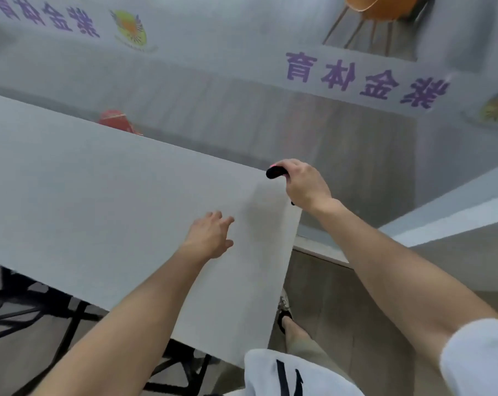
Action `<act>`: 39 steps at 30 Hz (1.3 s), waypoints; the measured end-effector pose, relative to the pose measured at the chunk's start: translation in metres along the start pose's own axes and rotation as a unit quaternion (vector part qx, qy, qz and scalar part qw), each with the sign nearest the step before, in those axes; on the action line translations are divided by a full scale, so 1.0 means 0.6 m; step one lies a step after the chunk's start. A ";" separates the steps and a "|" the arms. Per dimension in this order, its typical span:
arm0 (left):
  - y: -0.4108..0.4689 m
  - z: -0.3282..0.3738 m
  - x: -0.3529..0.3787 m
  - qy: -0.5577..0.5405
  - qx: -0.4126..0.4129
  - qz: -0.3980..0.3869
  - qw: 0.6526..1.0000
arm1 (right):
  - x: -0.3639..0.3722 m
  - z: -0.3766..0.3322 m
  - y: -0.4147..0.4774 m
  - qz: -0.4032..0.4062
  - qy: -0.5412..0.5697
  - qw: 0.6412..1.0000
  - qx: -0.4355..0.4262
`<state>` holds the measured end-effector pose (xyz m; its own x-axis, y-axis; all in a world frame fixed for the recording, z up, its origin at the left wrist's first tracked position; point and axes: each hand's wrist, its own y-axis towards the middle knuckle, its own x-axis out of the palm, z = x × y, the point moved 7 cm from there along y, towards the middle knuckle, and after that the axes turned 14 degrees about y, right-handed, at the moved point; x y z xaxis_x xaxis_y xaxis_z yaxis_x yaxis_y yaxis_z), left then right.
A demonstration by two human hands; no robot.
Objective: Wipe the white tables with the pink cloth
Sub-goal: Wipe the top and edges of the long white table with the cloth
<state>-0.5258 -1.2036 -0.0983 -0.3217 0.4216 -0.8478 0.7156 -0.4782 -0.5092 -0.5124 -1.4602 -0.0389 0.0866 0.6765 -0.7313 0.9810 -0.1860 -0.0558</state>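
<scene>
Right hand (305, 185) grips a dark, pink-edged bundle (274, 172) at the surface's (99, 195) two o'clock corner; left hand (209, 238) open, fingers (227, 222) loosely spread.

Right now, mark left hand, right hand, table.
left hand (210, 238), head view, back of the hand.
right hand (306, 184), head view, back of the hand; grips dark item (274, 172).
table (99, 195), head view, bare top.
</scene>
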 end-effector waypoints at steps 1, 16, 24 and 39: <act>0.018 -0.007 -0.001 -0.002 -0.013 -0.006 1.000 | 0.023 0.016 0.021 -0.004 -0.022 0.999 -0.030; 0.122 -0.053 0.101 -0.217 -0.130 -0.185 0.950 | 0.212 0.126 0.076 0.004 -0.116 0.993 0.004; 0.117 -0.056 0.098 -0.236 -0.114 -0.187 0.947 | 0.356 -0.031 0.245 -0.032 -0.079 0.995 -0.046; 0.111 -0.063 0.102 -0.214 -0.118 -0.248 0.937 | 0.414 -0.132 0.306 -0.069 -0.056 0.996 -0.006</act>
<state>-0.4745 -1.1806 -0.1782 -0.8344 0.1744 -0.5229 0.5132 -0.1003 -0.8524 -0.2972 -1.2699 -0.1768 -0.0682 0.6111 -0.7886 0.9844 -0.0873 -0.1527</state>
